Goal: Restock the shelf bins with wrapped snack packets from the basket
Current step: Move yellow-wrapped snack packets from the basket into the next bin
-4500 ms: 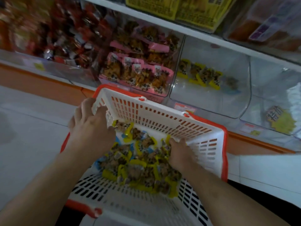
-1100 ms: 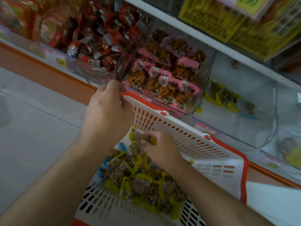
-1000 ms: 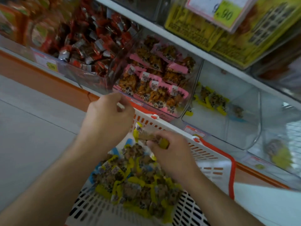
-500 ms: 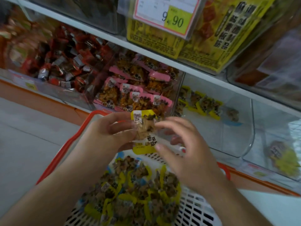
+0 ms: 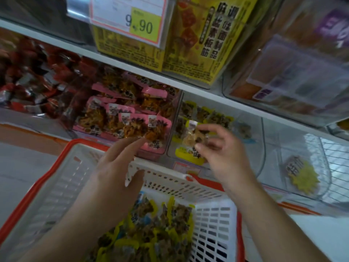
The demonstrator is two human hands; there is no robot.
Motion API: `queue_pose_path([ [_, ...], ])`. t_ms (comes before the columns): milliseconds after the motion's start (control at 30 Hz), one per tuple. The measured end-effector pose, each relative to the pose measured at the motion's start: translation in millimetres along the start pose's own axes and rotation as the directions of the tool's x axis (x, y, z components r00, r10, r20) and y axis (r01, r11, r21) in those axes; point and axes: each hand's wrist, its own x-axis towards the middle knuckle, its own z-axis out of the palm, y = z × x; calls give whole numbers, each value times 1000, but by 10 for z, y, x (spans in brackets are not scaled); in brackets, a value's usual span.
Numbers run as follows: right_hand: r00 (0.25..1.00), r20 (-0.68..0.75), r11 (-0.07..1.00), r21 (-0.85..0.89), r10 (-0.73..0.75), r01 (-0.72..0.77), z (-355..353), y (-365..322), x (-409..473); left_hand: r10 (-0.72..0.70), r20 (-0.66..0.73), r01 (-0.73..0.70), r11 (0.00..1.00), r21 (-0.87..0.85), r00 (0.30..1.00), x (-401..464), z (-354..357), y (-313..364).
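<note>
A white price tag (image 5: 127,17) says 9.90 near the shelf's top edge. Just beside it stand yellow boxes (image 5: 204,38).

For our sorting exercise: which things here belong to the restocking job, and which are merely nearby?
Job: yellow snack packet in right hand; left hand; basket; yellow-packet bin.

Nearby: pink-packet bin; red packets; 9.90 price tag.

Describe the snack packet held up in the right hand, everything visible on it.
The snack packet is a small clear plastic wrapper with yellow ends, brown chunks showing through and dark print on the lower yellow band. It stands roughly upright, pinched by the right hand, at the mouth of the clear bin holding similar yellow packets. The left hand does not touch it.
</note>
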Motion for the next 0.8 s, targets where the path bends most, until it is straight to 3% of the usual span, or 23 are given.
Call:
queue_pose_path([
  [200, 989, -100, 967, -219, 110, -129, -52, 341, 820, -5, 66, -7, 985, 172, 998, 30, 74, -192],
  [467, 997, -36, 883, -464, 69, -78, 136, 698, 1210, 3, 38, -11, 978, 208, 999, 94, 138, -291],
  [633, 997, -37, 703, -711, -67, 20, 244, 779, 1198, 14, 42, -23, 973, 229, 999, 67, 129, -299],
  [800, 996, 3, 470, -881, -87, 44, 253, 749, 1157, 16, 45, -27, 969, 244, 999, 51, 131, -288],
])
